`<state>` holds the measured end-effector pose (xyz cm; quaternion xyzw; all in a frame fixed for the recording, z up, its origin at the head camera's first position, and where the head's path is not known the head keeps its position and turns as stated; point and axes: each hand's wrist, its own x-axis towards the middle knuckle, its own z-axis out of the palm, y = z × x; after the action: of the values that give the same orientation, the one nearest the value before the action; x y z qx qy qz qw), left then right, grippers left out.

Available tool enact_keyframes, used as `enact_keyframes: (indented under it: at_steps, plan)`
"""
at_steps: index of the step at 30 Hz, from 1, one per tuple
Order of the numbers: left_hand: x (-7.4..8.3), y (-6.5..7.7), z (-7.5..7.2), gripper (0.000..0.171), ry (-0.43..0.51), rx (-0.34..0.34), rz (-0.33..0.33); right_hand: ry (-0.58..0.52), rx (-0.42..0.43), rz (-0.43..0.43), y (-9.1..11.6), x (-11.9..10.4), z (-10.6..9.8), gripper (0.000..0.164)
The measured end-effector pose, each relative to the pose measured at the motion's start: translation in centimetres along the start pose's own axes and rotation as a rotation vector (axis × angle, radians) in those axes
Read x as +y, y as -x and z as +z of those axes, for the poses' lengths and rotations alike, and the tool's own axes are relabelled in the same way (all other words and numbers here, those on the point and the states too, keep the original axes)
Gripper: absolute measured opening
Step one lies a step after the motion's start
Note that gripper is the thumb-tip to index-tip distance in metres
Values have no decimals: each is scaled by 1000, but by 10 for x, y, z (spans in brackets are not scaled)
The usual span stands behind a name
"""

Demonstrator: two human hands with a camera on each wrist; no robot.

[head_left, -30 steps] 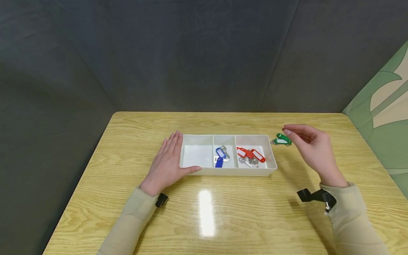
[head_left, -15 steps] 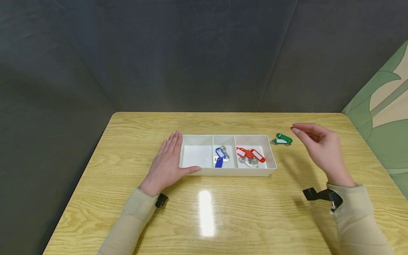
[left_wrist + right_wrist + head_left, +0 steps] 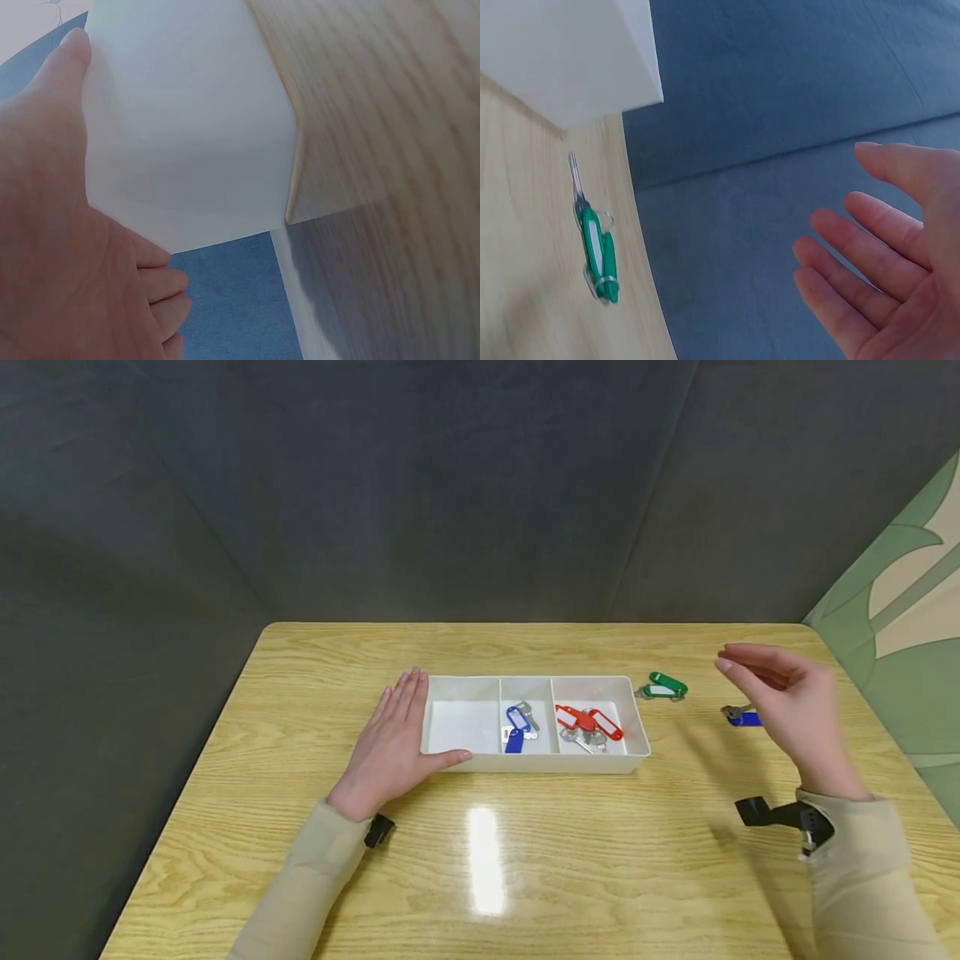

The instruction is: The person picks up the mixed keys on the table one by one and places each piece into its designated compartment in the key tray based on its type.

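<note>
Right hand (image 3: 798,706) has shifted further right over the last second, away from the green tags (image 3: 666,686). That uncovers a loose blue tag (image 3: 745,719) with its key, partly behind the hand in head view. Left hand (image 3: 390,745) and tray (image 3: 536,764) unchanged.

Right hand: raised over the table (image 3: 375,885), fingers loosely bent, thumb well apart from the fingertips in right wrist view, nothing held. Left hand: fingers straight along the tray's left wall, thumb across the front rim; touching only, not gripping.

Tray sits on the table, three compartments. Middle: two blue tags (image 3: 513,741) plus keys. Right: red tags (image 3: 581,718), keys with them. Green tags lie on the table just beside the tray's right end; key points toward it, contact can't tell. Loose blue tag is further right, also on the table.
</note>
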<state>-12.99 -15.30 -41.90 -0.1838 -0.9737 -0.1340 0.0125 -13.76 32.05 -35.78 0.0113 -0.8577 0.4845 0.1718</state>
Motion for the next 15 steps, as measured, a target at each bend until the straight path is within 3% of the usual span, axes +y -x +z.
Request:
enact_keyframes:
  at_steps: [15]
  plan:
    - [0,0,-1,126,-7,1,4,2,27,75,-2,8,-24,39]
